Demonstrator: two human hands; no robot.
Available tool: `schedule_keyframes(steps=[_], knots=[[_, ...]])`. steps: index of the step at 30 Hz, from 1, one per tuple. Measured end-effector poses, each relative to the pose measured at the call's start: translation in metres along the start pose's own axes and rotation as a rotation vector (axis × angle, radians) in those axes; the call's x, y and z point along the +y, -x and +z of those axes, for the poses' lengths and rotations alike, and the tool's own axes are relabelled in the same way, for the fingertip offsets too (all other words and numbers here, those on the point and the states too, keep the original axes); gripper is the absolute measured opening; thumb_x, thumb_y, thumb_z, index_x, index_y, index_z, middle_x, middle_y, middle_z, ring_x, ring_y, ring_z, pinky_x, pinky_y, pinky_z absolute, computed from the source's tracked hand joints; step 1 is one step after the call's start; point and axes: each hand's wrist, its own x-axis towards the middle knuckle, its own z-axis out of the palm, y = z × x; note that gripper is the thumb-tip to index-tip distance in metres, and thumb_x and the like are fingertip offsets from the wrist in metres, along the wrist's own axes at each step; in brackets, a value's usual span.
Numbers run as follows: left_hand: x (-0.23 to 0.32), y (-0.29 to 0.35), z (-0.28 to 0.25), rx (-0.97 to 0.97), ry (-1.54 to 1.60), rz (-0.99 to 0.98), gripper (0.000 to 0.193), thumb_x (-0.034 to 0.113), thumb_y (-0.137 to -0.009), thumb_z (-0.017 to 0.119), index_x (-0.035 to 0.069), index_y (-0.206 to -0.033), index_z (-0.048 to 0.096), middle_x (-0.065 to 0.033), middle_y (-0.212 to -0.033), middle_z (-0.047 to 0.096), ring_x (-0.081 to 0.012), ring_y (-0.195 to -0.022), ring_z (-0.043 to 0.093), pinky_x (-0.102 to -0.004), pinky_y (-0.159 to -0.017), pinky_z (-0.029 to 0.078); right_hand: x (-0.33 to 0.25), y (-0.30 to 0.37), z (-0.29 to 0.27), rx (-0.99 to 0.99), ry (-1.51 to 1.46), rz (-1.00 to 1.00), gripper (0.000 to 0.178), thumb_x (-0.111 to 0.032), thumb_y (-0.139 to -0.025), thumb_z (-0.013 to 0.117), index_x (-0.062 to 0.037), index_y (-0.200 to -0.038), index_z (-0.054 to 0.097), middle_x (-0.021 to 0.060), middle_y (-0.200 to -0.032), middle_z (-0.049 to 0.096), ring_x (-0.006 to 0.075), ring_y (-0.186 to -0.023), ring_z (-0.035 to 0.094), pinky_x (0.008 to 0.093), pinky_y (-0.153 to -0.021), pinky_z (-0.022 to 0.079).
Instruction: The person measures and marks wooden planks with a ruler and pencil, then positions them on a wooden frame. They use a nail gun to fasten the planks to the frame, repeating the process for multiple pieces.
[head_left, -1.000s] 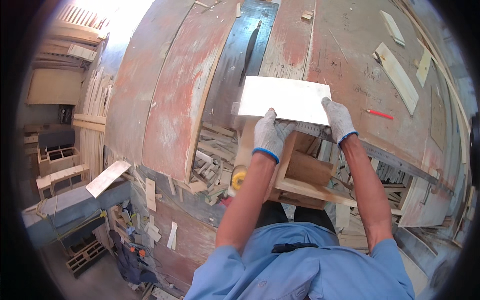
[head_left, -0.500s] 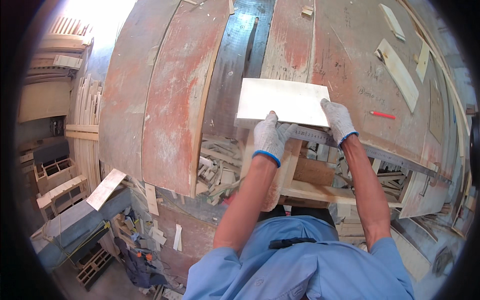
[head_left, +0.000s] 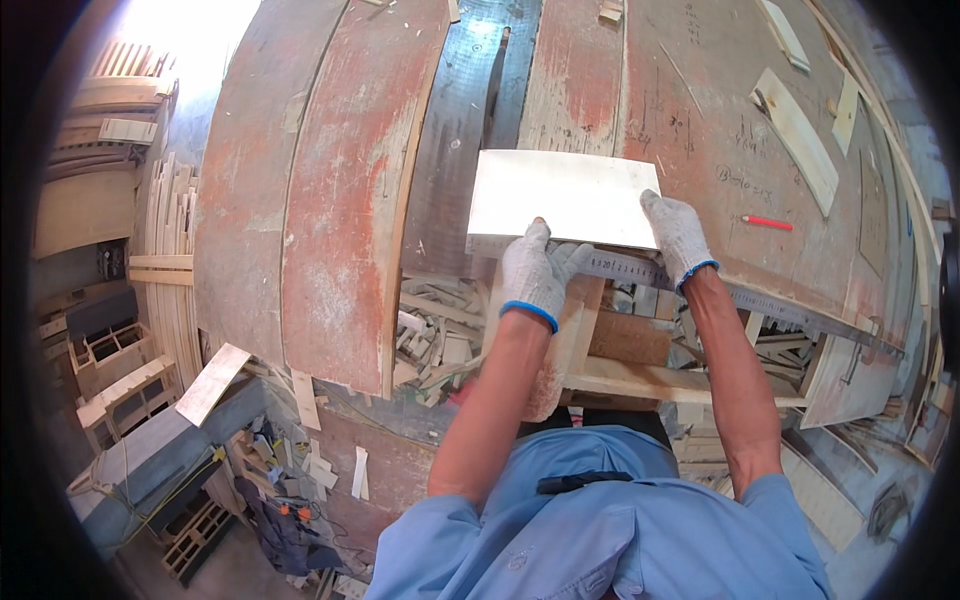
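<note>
A pale rectangular board lies over the metal strip and the red-brown worktop in front of me. My left hand, in a knit glove with a blue cuff, grips its near edge, thumb on top and fingertips partly hidden. At the board's right end, my right hand, gloved the same way, is closed around the near corner. A steel ruler runs along the worktop's near edge, just beyond my left fingers. To the right of my right hand lies a red pencil.
A dark metal strip with a long slot divides the worktop. Wood offcuts lie at the far right. Below the near edge are a scrap pile and a wooden crossbar. Upright strips stand at left.
The board and my left hand have shifted very slightly to the left. Both hands keep their hold, and the whole view has tilted a little.
</note>
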Motion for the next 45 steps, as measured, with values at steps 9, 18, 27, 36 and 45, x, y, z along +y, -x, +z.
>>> schedule_keyframes(steps=[9, 18, 27, 36, 45], knots=[[-0.002, -0.002, -0.001, -0.006, -0.022, 0.028, 0.049, 0.022, -0.11, 0.044, -0.013, -0.143, 0.034, -0.0275, -0.141, 0.046, -0.0454, -0.126, 0.055, -0.0554, -0.104, 0.055, 0.008, -0.003, -0.001, -0.02, -0.037, -0.025, 0.044, -0.041, -0.101, 0.064, 0.0009, -0.089, 0.068, 0.0022, -0.072, 0.058, 0.0133, -0.059, 0.05, 0.0333, -0.05, 0.042], [0.001, -0.002, -0.002, -0.019, -0.029, 0.011, 0.048, 0.021, -0.11, 0.044, -0.013, -0.143, 0.034, -0.0274, -0.139, 0.047, -0.0447, -0.125, 0.056, -0.0554, -0.105, 0.055, 0.015, -0.009, 0.002, 0.026, -0.028, -0.072, 0.045, -0.039, -0.1, 0.065, 0.0025, -0.086, 0.068, 0.0012, -0.072, 0.056, 0.0132, -0.066, 0.047, 0.0343, -0.058, 0.039], [0.007, -0.006, -0.001, -0.024, -0.032, -0.007, 0.048, 0.02, -0.11, 0.043, -0.013, -0.143, 0.034, -0.0283, -0.14, 0.047, -0.046, -0.127, 0.055, -0.0567, -0.105, 0.054, 0.01, -0.004, 0.006, 0.021, -0.071, -0.052, 0.044, -0.041, -0.101, 0.065, 0.0012, -0.088, 0.069, 0.0025, -0.07, 0.058, 0.0138, -0.056, 0.051, 0.0337, -0.047, 0.042], [0.012, -0.017, -0.004, -0.057, 0.007, -0.026, 0.047, 0.019, -0.11, 0.044, -0.011, -0.144, 0.034, -0.0293, -0.143, 0.046, -0.0484, -0.13, 0.053, -0.0604, -0.108, 0.05, 0.006, -0.004, 0.012, 0.05, -0.085, 0.032, 0.042, -0.042, -0.101, 0.065, -0.0001, -0.097, 0.071, 0.0014, -0.069, 0.059, 0.0131, -0.053, 0.051, 0.0324, -0.044, 0.04], [0.015, -0.023, -0.003, -0.098, 0.142, -0.108, 0.046, 0.014, -0.108, 0.043, -0.008, -0.147, 0.031, -0.0296, -0.149, 0.04, -0.0495, -0.14, 0.043, -0.0633, -0.114, 0.043, 0.026, -0.027, 0.016, 0.125, -0.09, -0.176, 0.042, -0.04, -0.101, 0.066, 0.0017, -0.095, 0.072, 0.0017, -0.071, 0.061, 0.0131, -0.054, 0.05, 0.034, -0.045, 0.039]])
